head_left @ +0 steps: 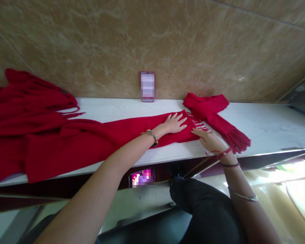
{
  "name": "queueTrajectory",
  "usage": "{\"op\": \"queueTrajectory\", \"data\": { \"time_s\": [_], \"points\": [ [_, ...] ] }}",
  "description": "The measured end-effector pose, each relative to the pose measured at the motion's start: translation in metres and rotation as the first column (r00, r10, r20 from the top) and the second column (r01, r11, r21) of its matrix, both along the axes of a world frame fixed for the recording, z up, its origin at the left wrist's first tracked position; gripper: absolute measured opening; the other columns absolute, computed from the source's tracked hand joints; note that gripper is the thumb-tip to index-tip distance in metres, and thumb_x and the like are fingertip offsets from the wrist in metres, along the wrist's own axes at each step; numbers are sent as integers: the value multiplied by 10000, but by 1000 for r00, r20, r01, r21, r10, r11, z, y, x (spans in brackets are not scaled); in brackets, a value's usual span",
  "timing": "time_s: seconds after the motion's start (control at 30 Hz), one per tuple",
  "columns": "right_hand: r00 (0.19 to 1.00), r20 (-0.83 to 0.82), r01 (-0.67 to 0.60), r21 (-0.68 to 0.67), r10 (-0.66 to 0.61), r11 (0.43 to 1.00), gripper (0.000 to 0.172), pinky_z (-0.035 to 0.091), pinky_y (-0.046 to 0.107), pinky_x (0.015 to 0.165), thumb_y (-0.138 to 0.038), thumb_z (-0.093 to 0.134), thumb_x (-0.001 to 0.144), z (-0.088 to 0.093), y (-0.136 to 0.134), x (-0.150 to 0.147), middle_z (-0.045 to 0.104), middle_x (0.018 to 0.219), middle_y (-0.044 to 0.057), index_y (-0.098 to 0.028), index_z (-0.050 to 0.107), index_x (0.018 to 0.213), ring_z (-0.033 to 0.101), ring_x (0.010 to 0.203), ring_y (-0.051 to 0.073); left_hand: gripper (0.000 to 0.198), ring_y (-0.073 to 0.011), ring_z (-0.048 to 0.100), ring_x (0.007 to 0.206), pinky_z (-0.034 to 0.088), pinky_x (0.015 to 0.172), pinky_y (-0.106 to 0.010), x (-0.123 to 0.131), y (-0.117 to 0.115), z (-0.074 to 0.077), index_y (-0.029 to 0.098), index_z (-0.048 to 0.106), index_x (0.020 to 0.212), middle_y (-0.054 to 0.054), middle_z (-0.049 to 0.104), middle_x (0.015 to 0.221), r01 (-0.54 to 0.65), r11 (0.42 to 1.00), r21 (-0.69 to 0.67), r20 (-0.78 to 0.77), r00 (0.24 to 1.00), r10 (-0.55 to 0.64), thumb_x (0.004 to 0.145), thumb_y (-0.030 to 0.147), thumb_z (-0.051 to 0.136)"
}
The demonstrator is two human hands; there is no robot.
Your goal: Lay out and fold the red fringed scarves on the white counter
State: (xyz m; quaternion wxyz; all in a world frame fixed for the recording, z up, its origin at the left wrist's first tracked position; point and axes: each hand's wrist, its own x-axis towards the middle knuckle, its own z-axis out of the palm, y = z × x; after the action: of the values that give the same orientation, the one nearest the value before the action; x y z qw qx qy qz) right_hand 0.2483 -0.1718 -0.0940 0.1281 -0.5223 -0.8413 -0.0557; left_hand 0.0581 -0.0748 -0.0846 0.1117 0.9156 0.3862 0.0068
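Note:
A long red scarf lies stretched along the white table. My left hand rests flat on its right end, fingers spread, just left of the fringe. My right hand lies flat at the scarf's lower right corner, fingertips touching the fringe. A beaded bracelet is on my left wrist and red string on my right.
A folded red scarf with a fringed end lies at the back right of the table. A pile of red scarves covers the left end. A small card leans against the marble wall. A phone shows below the table edge.

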Motion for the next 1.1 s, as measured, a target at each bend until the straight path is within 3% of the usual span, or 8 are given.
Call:
{"op": "queueTrajectory", "data": {
  "time_s": [0.17,0.3,0.5,0.67,0.8,0.93,1.0,1.1],
  "points": [
    [990,-88,111,20,-109,994,459,507,327,922,-68,386,740,22,-6,-18,698,1074,55,-182,695,1059,648,1003,194,613,-259,35,1426,63,1142,-482,-10,-5,-6,262,165,1473,-18,88,1557,92,995,-31,21,996,-91,925,533,213],
    [975,-49,216,9,-216,976,440,445,352,988,-85,374,789,33,17,-45,649,1173,114,-116,643,1136,591,1106,218,690,-228,49,1427,96,1149,-409,-23,-14,-6,173,166,1473,-79,104,1552,105,994,-6,144,984,-103,912,569,236],
    [955,88,286,-36,-282,958,486,354,549,1005,-293,388,895,12,44,-84,458,1376,207,-71,457,1322,416,1276,325,636,-243,11,1427,107,1143,-439,-80,-46,10,183,171,1470,-89,30,1556,-205,979,-13,95,974,206,929,507,250],
    [963,108,259,-103,-248,960,497,293,538,1052,-315,276,941,-3,41,-90,378,1445,172,-122,393,1384,328,1340,288,728,-382,4,1402,93,1106,-568,-127,-62,-2,223,163,1478,-111,50,1553,-397,917,-31,-66,917,394,878,630,226],
    [932,178,348,-190,-316,918,511,193,618,1064,-331,209,953,-2,43,-71,283,1503,122,-171,315,1427,235,1384,260,724,-422,8,1390,80,1098,-588,-130,-60,-9,263,173,1474,-94,44,1557,-413,910,-24,-101,907,409,862,647,226],
    [862,158,503,-152,-482,851,496,171,676,1040,-308,217,945,5,42,-53,326,1487,94,-199,353,1409,275,1364,288,728,-425,-3,1389,70,1099,-589,-124,-58,-5,256,155,1477,-101,15,1558,-421,906,-49,-116,903,413,863,642,213],
    [853,89,519,-33,-515,854,494,179,672,1039,-260,264,924,11,42,-56,337,1477,130,-164,383,1393,281,1358,312,734,-426,-12,1387,68,1099,-587,-122,-58,-2,248,145,1479,-110,1,1556,-430,901,-65,-139,898,418,862,636,230],
    [919,7,391,87,-393,916,513,231,607,1056,-239,290,911,21,44,-79,286,1492,170,-117,361,1404,256,1368,316,740,-405,-35,1393,49,1104,-577,-123,-57,0,248,143,1479,-109,-14,1556,-431,898,-89,-158,896,415,857,631,262]
  ]
}}
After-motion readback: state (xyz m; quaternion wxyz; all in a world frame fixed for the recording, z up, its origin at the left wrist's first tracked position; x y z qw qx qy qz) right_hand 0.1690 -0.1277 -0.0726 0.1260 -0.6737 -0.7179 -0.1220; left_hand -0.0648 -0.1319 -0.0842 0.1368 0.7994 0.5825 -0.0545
